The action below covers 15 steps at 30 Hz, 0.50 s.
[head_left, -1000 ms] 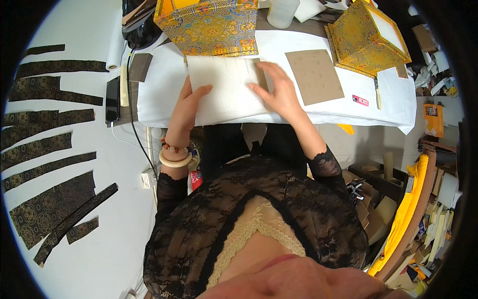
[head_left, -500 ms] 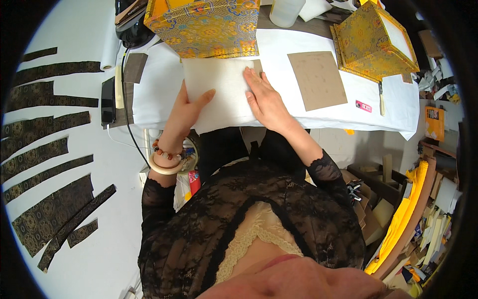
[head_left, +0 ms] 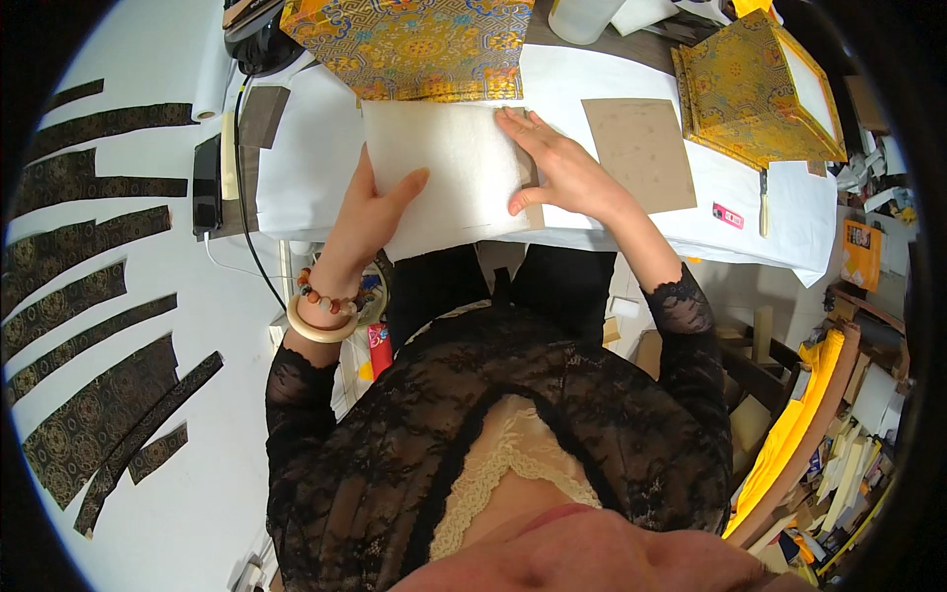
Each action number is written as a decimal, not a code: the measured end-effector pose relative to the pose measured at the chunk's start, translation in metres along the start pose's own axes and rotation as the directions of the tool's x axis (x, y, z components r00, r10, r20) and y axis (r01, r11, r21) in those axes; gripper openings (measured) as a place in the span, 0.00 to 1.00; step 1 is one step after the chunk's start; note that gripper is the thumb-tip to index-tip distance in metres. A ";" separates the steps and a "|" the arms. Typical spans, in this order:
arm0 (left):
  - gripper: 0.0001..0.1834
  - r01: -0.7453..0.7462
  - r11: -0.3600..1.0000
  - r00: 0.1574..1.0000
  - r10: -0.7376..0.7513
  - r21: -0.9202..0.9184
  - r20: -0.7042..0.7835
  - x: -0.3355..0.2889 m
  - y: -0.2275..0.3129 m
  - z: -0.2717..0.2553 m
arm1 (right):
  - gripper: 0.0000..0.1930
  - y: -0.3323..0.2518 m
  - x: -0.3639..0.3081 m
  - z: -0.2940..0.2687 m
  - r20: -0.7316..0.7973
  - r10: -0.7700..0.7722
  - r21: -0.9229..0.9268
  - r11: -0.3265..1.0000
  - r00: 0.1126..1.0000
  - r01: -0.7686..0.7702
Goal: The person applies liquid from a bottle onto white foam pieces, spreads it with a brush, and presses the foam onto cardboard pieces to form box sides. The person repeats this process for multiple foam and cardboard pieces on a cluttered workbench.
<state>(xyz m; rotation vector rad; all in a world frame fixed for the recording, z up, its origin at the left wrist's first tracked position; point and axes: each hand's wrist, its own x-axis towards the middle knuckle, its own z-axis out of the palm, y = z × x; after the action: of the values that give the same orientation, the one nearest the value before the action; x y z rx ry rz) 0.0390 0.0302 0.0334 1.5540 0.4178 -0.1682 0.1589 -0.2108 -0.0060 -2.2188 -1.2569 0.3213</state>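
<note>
A soft white padding sheet (head_left: 444, 178) lies over a grey-brown board (head_left: 534, 212), whose right margin shows past the sheet. My left hand (head_left: 380, 209) grips the left edge, thumb on top and the other fingers mostly hidden. On the right side, my right hand (head_left: 562, 173) rests with fingers stretched toward the far corner and thumb apart near the close one. Just beyond the sheet stands a gold brocade-covered box (head_left: 424, 54). To the right of my right hand is a flat brown board (head_left: 641, 153).
A second brocade box (head_left: 755, 94) stands at the far right, near a brush-like tool (head_left: 764, 207) and a small pink packet (head_left: 728, 215). A phone (head_left: 207, 183) and a black cable (head_left: 249, 197) lie at left. Dark patterned fabric strips (head_left: 109, 187) hang or lie farther left.
My right hand has shifted right and its fingers spread wider; more of the board's right margin now shows. The left hand keeps its grip. The whole view has moved slightly.
</note>
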 end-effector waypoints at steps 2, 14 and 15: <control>0.30 0.007 1.000 1.000 -0.007 -0.008 -0.015 -0.001 0.002 0.002 | 0.61 0.002 -0.001 0.002 -0.032 -0.023 0.011 1.000 0.999 0.023; 0.28 -0.064 0.997 0.998 0.066 0.046 -0.024 -0.001 -0.003 0.003 | 0.62 -0.009 0.006 0.001 0.104 -0.078 -0.146 0.985 0.992 0.092; 0.29 -0.071 0.996 0.997 0.072 0.048 -0.020 -0.001 -0.004 0.003 | 0.62 -0.010 0.006 0.001 0.108 -0.073 -0.150 0.985 0.991 0.089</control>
<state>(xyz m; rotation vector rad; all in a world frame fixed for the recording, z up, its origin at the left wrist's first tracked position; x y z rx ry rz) 0.0372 0.0275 0.0304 1.6161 0.3772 -0.1064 0.1544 -0.2012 -0.0005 -2.2972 -1.4683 0.3189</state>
